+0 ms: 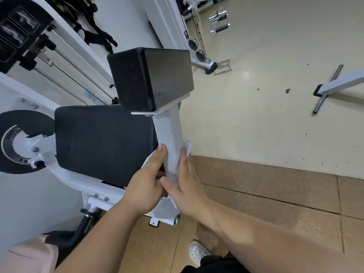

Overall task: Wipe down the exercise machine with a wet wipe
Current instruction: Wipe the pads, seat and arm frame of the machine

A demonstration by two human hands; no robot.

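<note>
A white exercise machine fills the left half of the head view. Its white post (169, 127) rises to a black chest pad (151, 79), beside a black seat pad (102, 144). A white wet wipe (173, 164) is wrapped around the lower part of the post. My left hand (145, 186) grips the wipe and post from the left. My right hand (183, 186) presses the wipe against the post from the right, fingers stretched along it. The wipe's corners stick out beyond both hands.
A black pivot disc (19, 142) and weight stack rods (65, 75) sit left of the seat. A cable handle (218, 21) hangs at the top. Another machine's foot bar (327, 89) lies on the beige floor at right. Brown mats (275, 190) lie underfoot, with my white shoe (198, 251).
</note>
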